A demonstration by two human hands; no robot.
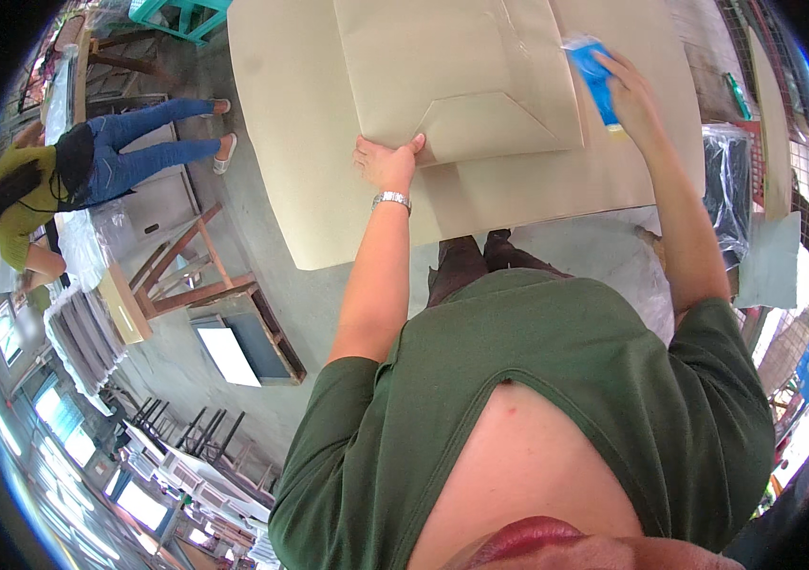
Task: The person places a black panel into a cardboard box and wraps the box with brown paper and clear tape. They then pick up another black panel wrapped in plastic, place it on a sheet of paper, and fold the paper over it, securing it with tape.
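Observation:
A folded brown cardboard piece [442,57] lies on a larger brown sheet [300,190] in front of me. A slant-cornered flap [490,128] shows along its near side. My left hand [388,166], with a metal watch on the wrist, grips the folded piece's near left corner, thumb beside the flap. Some fingers are hidden from view. Beyond the folded piece's right edge, my right hand [634,100] is closed around a blue flat object [594,78]. Clear plastic shows at its far end and a bit of yellow at its near end. Its exact kind is unclear.
At the left, another person [91,157] in jeans stands by a bench with stacked grey panels [82,337]. A wooden frame [181,256] and a dark board with a white sheet [229,356] are on the left floor. Plastic-wrapped black goods [727,180] stand at the right.

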